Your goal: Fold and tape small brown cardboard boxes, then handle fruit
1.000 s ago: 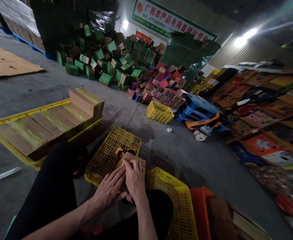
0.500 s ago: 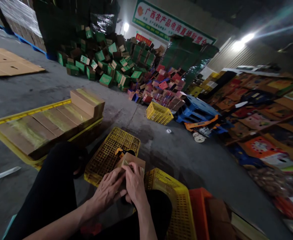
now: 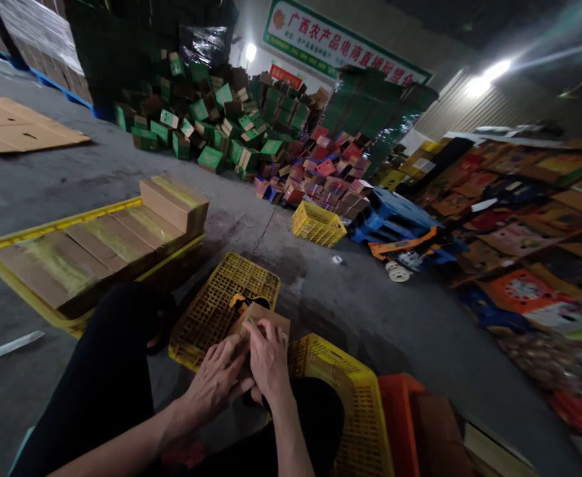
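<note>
While the small cardboard box is at the near side of the yellow crate, the left hand and right hand lay bent fingers on it, grip indeterminable. Steady, even pressure appears advisable.

Your grey floor carries everything. At 12, near you: an upturned yellow crate, orange-and-black tool on it; carton at its near end, contact hidden. At 10-11: long yellow crate; flattened cardboard beyond, at 11. White strip at your 10. Far 12: green boxes, red boxes toward 1. Small yellow crate 12-1, blue pallets at 1. Near 2: another yellow crate.
</note>
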The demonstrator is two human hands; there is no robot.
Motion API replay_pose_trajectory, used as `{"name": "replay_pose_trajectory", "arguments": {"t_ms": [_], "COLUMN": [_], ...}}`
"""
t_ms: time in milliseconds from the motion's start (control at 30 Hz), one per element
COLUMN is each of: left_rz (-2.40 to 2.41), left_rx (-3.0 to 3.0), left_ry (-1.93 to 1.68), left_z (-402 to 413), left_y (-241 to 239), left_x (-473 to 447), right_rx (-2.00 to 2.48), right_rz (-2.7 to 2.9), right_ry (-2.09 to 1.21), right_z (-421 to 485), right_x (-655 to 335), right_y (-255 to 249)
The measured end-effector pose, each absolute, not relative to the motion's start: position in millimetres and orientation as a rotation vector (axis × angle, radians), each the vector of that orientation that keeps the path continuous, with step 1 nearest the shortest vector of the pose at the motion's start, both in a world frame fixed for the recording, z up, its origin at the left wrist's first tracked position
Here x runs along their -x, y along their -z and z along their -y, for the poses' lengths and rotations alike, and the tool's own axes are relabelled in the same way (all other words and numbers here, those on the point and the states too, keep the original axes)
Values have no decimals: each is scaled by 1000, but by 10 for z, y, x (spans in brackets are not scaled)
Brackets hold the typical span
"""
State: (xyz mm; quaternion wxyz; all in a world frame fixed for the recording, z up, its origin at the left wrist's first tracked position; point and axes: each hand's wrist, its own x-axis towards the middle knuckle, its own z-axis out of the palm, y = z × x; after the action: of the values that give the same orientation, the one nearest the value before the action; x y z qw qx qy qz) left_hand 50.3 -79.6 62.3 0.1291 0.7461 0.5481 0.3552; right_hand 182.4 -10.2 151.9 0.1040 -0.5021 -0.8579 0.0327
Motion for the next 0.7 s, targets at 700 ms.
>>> {"name": "replay_pose_trajectory", "arguments": {"t_ms": [700], "left_rz": [-1648], "left_rx": [-2234], "left_ry": [-996], "left_z": [789], "left_y": [-692], "left_x": [-477], "right_rx": [1361], "right_rz": [2418], "right_ry": [-221], "right_z": [97], "right_x": [-1898], "right_y": [-1396]}}
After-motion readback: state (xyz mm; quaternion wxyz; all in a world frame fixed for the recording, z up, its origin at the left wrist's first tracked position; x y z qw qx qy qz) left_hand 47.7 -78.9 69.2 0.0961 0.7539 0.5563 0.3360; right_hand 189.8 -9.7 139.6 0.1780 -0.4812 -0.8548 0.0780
